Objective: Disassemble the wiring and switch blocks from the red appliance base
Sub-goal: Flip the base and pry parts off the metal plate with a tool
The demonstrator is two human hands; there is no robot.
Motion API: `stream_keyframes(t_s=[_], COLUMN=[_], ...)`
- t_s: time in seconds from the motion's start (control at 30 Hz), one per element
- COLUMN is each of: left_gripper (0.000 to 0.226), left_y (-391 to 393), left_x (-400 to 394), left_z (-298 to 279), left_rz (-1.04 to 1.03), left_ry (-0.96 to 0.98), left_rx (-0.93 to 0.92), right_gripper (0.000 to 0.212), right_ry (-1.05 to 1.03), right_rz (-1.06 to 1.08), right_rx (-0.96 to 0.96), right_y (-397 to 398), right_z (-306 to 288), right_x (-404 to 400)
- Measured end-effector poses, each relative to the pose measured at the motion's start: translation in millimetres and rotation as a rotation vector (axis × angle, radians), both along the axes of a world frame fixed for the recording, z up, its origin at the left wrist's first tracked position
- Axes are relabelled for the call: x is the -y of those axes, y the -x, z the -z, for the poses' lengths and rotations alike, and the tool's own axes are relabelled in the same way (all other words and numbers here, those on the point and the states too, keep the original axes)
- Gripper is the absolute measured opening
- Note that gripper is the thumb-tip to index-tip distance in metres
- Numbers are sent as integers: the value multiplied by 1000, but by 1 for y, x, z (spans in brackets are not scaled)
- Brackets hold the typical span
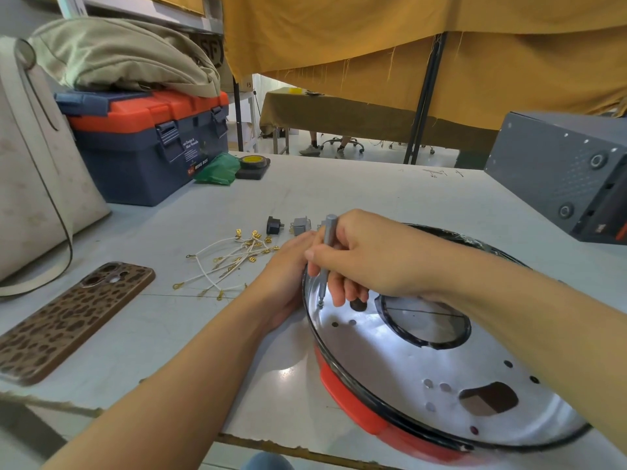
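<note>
The red appliance base (353, 412) lies on the table with its shiny metal plate (390, 361) facing up. My right hand (366, 256) grips a grey screwdriver (328, 245) held upright, its tip on a screw (320, 303) near the plate's left rim. My left hand (288, 276) holds the base's left rim, fingers curled over the edge. Several white wires with gold terminals (230, 262) lie loose on the table to the left. A black switch block (274, 225) and a grey switch block (300, 226) stand just beyond them.
A phone in a spotted brown case (68, 320) lies at the near left. A blue and orange toolbox (149, 144) stands at the back left, with a green bag (217, 169) and tape roll (252, 162) beside it. A grey box (559, 171) sits at the right.
</note>
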State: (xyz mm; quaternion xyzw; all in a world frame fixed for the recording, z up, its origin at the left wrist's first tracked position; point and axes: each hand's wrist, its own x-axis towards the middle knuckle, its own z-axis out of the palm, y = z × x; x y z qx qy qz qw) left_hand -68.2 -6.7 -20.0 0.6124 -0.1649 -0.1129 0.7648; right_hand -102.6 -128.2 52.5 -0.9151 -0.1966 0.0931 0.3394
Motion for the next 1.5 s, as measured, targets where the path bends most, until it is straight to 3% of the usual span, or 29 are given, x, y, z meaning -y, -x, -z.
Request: stream_keyframes(t_s=[0.1,0.27,0.43,0.63,0.8,0.9,1.2,1.33,1.5], left_gripper=[54,25,21,30,18,22,25,4,18], left_y=[1,-1,-3,-1,-2,0,0,-9,-2], left_x=[0,0,0,1,1,1,-1,-7,-15], left_z=[-2,-1,1,0,1,-2,0,1,-19], left_rz=[20,6,-55,26,-50,-64,42,-243,-238], left_ry=[11,56,-11,7,-14,-10,-7,-194,-544], left_rx=[16,-29,-39,12,-31,-38,30,110,368], right_gripper=[31,20,19,39,30,25,38,33,25], right_ry=[22,-64,-120,-172,-142,-154,-273,-257,-246], right_rz=[-29,-107,-140,-47,-60,-56,-52,-52,-63], right_rx=[-53,-181,-285,-145,-83,-99,-87,-114,-129], right_y=[-1,-1,-4,-1,-1,-1,-1,0,0], right_z=[-3,-14,-16,3,8,8,12,15,13], right_x=[3,15,26,14,11,15,20,18,15])
